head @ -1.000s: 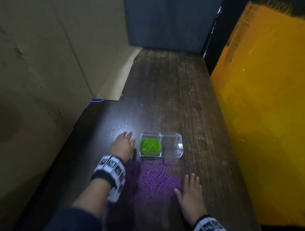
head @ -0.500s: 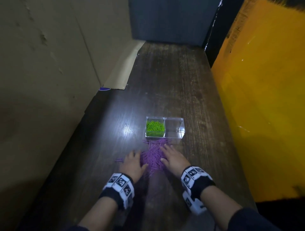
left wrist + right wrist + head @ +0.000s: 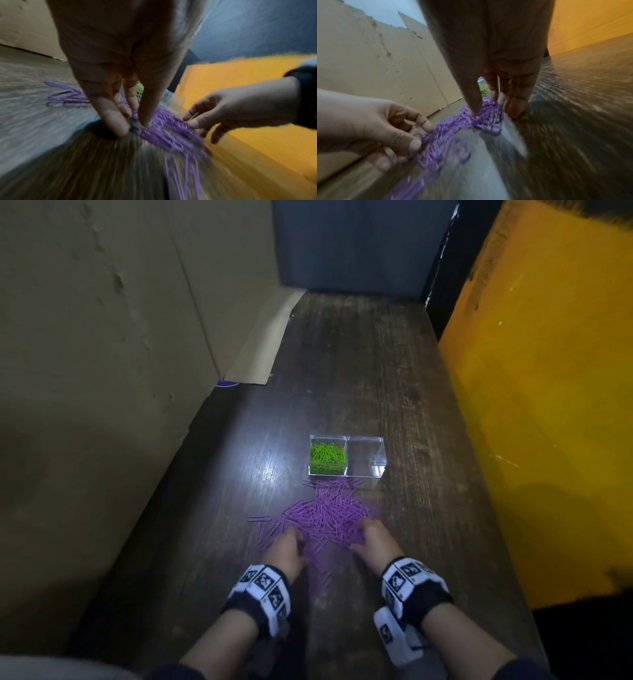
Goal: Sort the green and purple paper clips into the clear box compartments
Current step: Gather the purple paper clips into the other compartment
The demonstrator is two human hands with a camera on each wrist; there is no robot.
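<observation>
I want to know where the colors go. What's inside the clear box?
The clear box has two compartments. The left one holds green paper clips; how deep they go is hard to tell. The right compartment looks empty.

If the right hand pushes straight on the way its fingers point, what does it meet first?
The right hand already touches the purple paper clip pile; beyond that, probably the clear plastic two-compartment box, near its empty side.

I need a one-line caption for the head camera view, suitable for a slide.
Both hands gather purple paper clips before a clear box holding green clips.
</observation>
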